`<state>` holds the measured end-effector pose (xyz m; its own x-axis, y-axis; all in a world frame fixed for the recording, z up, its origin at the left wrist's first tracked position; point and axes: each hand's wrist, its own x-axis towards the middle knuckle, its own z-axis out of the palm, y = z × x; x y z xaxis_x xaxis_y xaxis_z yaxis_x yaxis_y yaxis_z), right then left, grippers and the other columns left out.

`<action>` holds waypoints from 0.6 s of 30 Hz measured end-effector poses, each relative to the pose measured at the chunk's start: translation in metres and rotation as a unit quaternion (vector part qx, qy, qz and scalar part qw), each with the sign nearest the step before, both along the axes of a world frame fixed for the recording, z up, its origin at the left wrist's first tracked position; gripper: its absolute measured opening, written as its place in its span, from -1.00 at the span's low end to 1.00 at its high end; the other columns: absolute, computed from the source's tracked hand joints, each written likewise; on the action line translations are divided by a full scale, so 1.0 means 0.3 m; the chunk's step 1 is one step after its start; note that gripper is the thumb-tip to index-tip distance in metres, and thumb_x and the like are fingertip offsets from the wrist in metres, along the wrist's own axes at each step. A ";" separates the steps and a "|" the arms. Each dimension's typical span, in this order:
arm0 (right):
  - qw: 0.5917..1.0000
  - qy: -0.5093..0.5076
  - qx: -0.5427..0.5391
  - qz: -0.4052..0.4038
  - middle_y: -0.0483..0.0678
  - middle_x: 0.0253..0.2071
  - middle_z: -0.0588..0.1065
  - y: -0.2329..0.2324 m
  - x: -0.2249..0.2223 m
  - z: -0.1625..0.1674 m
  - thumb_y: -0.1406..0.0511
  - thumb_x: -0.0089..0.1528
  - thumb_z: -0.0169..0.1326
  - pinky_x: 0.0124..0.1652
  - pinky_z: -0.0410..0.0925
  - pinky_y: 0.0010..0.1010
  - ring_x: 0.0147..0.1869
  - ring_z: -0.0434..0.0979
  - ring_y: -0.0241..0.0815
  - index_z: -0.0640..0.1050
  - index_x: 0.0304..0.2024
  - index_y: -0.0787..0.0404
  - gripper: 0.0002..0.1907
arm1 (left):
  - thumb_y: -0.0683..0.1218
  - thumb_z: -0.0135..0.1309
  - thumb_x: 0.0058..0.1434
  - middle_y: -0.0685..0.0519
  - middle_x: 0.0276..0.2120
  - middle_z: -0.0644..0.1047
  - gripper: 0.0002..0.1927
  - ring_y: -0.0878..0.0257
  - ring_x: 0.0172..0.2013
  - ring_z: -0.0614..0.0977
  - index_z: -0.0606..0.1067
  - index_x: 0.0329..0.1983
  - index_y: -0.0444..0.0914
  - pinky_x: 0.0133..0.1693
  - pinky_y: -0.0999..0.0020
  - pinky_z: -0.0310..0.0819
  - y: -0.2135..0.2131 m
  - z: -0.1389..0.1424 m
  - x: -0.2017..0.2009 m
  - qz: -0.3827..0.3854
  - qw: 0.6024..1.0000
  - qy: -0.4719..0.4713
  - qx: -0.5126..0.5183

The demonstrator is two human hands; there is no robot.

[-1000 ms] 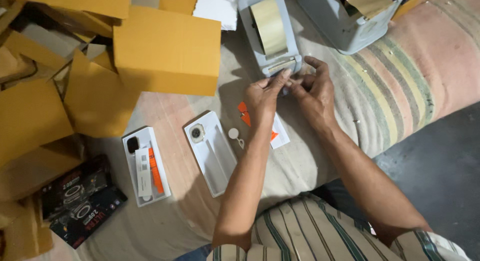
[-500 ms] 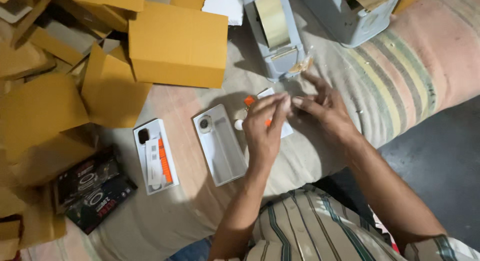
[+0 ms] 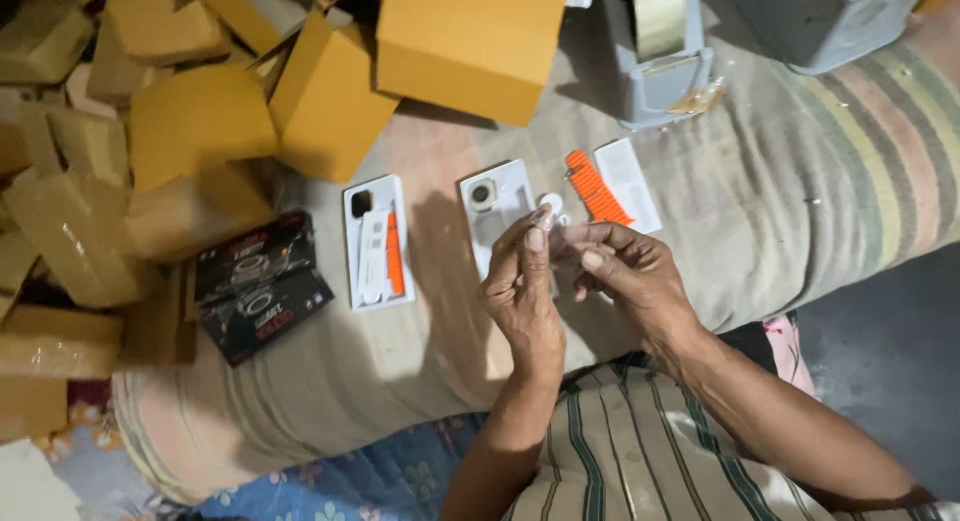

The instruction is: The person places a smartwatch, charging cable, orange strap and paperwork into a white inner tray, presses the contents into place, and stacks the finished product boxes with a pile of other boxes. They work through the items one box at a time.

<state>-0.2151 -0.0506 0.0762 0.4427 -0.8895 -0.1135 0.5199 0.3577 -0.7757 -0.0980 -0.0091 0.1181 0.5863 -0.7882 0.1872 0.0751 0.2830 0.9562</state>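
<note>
Your two hands meet over the striped cushion [image 3: 820, 171], close above your lap: the left hand [image 3: 525, 296] and the right hand [image 3: 625, 276] pinch the ends of a short strip of clear tape [image 3: 560, 223] between thumb and fingertips, holding it stretched between them — each hand is closed on the tape and nothing else. Judging by that, the step in hand is carrying a fresh piece of tape to something that needs sealing; which piece it is meant for cannot be told yet. Just under your fingers lies an open white tray [image 3: 497, 213] with a round watch face in its top recess, and touching your fingertips are small white round parts [image 3: 552, 201], too small to make out. Just beyond, an orange strap [image 3: 597, 189] lies against a white card [image 3: 628, 184]. To the left sits a second white tray [image 3: 378, 241] with a white strap and an orange one in it, and further left a black printed box [image 3: 258, 283]. Farther off stands the grey tape dispenser [image 3: 655, 61], its roll upright, and a heap of yellow cartons [image 3: 300, 71] fills the far left. The next move calls for keeping the strip taut and off your own fingers — lower it squarely, press one end first, then smooth along.
</note>
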 end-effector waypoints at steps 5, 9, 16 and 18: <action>0.995 0.092 -0.014 -0.037 -0.03 -0.29 0.60 0.057 0.095 0.012 0.36 0.35 0.19 -0.30 0.44 -0.43 -0.29 0.54 -0.30 0.62 -0.18 0.38 -0.86 | -0.08 0.04 0.48 -0.08 0.08 0.60 -0.69 0.21 0.04 0.59 0.58 0.13 -0.37 0.10 0.32 0.48 0.085 -0.045 0.067 0.030 0.998 -0.057 -0.004; 0.957 0.260 -0.123 -0.032 -0.05 -0.40 0.60 0.027 0.124 0.028 0.37 0.28 0.17 -0.44 0.40 -0.46 -0.42 0.52 -0.35 0.64 -0.22 0.33 -0.89 | 0.00 0.01 0.49 -0.18 0.15 0.54 -0.56 -0.02 0.10 0.57 0.50 0.23 -0.44 0.16 0.15 0.42 0.158 -0.104 0.172 0.132 0.927 -0.351 0.025; 0.870 0.453 -0.184 0.063 0.01 -0.42 0.62 -0.061 0.183 0.065 0.30 0.26 0.20 -0.41 0.40 -0.44 -0.44 0.52 -0.33 0.65 -0.25 0.39 -0.78 | 0.00 0.12 0.38 -0.13 -0.15 0.61 -0.67 0.03 -0.14 0.63 0.61 0.04 -0.32 -0.07 0.18 0.51 0.204 -0.243 0.408 0.152 0.903 -0.342 0.211; 0.854 0.468 -0.213 0.082 0.01 -0.42 0.63 -0.080 0.246 0.057 0.28 0.26 0.21 -0.39 0.42 -0.43 -0.43 0.56 -0.32 0.65 -0.23 0.40 -0.77 | -0.04 0.14 0.32 -0.14 -0.20 0.60 -0.71 0.05 -0.21 0.63 0.62 -0.01 -0.31 -0.13 0.20 0.51 0.185 -0.269 0.431 0.109 0.905 -0.346 0.222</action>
<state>-0.1413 -0.0747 0.0934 0.4584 -0.8727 -0.1681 -0.4282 -0.0511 -0.9022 0.0313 0.0465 0.0375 0.6003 -0.7556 0.2622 -0.5958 -0.2039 0.7768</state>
